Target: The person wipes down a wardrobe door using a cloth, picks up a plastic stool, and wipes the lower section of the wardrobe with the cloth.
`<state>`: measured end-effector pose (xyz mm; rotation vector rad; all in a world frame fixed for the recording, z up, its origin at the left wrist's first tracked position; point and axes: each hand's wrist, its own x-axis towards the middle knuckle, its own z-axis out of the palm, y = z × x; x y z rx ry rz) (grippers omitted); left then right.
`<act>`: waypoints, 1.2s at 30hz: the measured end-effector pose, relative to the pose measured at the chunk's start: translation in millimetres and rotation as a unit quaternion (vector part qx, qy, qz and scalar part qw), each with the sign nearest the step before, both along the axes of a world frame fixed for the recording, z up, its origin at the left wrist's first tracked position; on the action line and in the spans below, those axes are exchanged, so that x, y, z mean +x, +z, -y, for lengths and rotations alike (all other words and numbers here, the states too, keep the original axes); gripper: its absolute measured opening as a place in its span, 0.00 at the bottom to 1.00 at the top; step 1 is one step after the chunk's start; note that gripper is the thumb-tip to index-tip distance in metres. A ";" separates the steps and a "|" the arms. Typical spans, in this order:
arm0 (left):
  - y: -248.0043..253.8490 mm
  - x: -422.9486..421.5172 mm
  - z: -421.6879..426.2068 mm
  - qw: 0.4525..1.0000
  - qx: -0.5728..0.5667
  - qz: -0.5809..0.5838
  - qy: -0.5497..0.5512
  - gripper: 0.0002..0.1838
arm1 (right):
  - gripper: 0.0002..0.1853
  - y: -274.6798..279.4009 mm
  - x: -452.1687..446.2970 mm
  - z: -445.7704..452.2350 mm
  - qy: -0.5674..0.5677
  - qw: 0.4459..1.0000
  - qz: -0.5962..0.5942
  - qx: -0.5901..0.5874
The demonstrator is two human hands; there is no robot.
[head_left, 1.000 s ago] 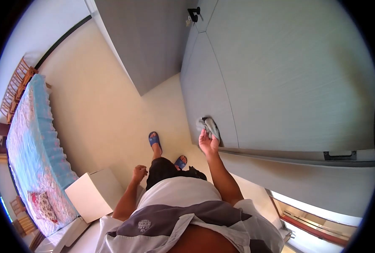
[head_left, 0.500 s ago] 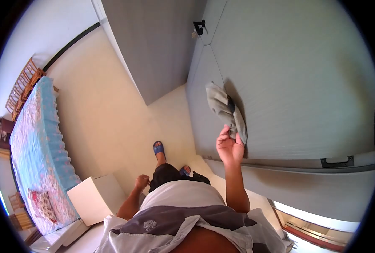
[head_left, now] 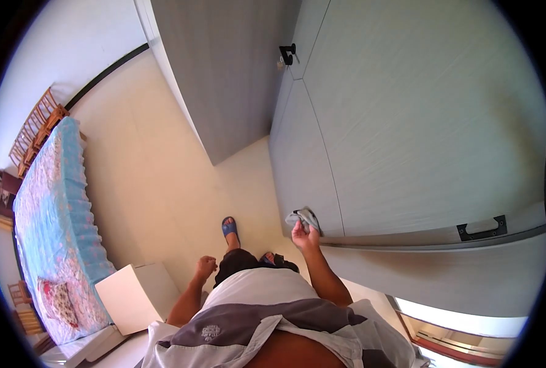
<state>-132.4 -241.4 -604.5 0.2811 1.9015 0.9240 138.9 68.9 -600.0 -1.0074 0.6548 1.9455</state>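
Note:
A bunched grey cloth (head_left: 304, 217) rests against the lower part of the grey door (head_left: 408, 135), close to its edge. My right hand (head_left: 306, 236) has its fingers curled on the near end of this cloth. Away from the door, my left hand (head_left: 206, 267) hangs beside my dark shorts with its fingers curled in; whether it holds anything small is hidden.
A grey panel (head_left: 224, 73) stands beyond the door, near a black handle (head_left: 287, 55) with keys. To the left are a bed (head_left: 52, 227) with blue and floral covers, a white cabinet (head_left: 135, 297) and wooden chairs (head_left: 37, 132). A black bracket (head_left: 481, 229) sits on the door's edge.
My right hand and the cloth went up the door, then came back down and toward the left. The cloth is now bunched, where it was stretched out before. My left hand stays low.

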 end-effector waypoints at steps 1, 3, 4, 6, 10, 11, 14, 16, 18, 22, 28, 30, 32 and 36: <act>-4.5 -0.8 8.4 1.000 -0.010 -0.005 -0.014 0.13 | 0.17 7.1 2.7 -0.9 -0.011 0.999 -0.035 -0.005; -15.1 -4.1 23.5 0.999 -0.037 0.004 -0.019 0.12 | 0.14 33.4 7.2 0.4 -0.008 0.997 -0.075 0.008; -23.7 -6.0 31.8 0.998 -0.062 0.014 -0.025 0.12 | 0.14 65.7 5.4 1.1 -0.007 0.997 -0.077 0.006; -40.0 -9.7 44.6 0.996 -0.068 0.025 -0.043 0.10 | 0.18 142.2 0.0 3.4 0.001 0.991 -0.114 0.068; -34.8 -15.3 39.8 0.995 -0.061 0.008 -0.076 0.11 | 0.19 216.8 -13.8 -8.3 0.003 0.977 -0.162 0.135; -38.4 -17.7 37.9 0.992 -0.056 0.004 -0.111 0.11 | 0.19 218.8 -17.7 -13.5 0.002 0.977 -0.158 0.145; -37.9 -15.6 11.2 0.991 -0.051 -0.045 -0.114 0.12 | 0.16 198.9 -31.5 -20.8 0.012 0.975 -0.124 0.185; -15.4 -7.9 -13.8 0.995 -0.021 -0.035 -0.086 0.11 | 0.17 147.3 -35.5 -30.3 0.012 0.984 -0.087 0.156; -6.4 -5.9 -21.8 0.998 0.008 -0.023 -0.065 0.10 | 0.18 103.6 -34.8 -29.6 0.016 0.989 -0.070 0.126; -6.8 3.5 -38.4 0.998 0.028 -0.021 -0.059 0.13 | 0.22 12.5 -5.6 -14.3 0.031 0.998 -0.032 -0.047; -18.9 11.1 -6.0 0.998 -0.007 -0.021 -0.052 0.10 | 0.11 81.4 16.8 15.5 0.083 0.996 -0.004 -0.044; -26.6 6.1 5.3 0.990 -0.044 -0.033 -0.131 0.11 | 0.11 117.9 12.9 14.0 0.055 0.996 -0.054 -0.054; -31.2 -0.6 12.4 0.971 -0.038 -0.080 -0.221 0.11 | 0.13 182.3 3.5 13.1 0.029 0.994 -0.093 -0.041; -41.2 -5.8 12.1 0.964 -0.050 -0.076 -0.250 0.12 | 0.22 238.2 -18.7 -13.9 0.030 0.982 -0.163 0.086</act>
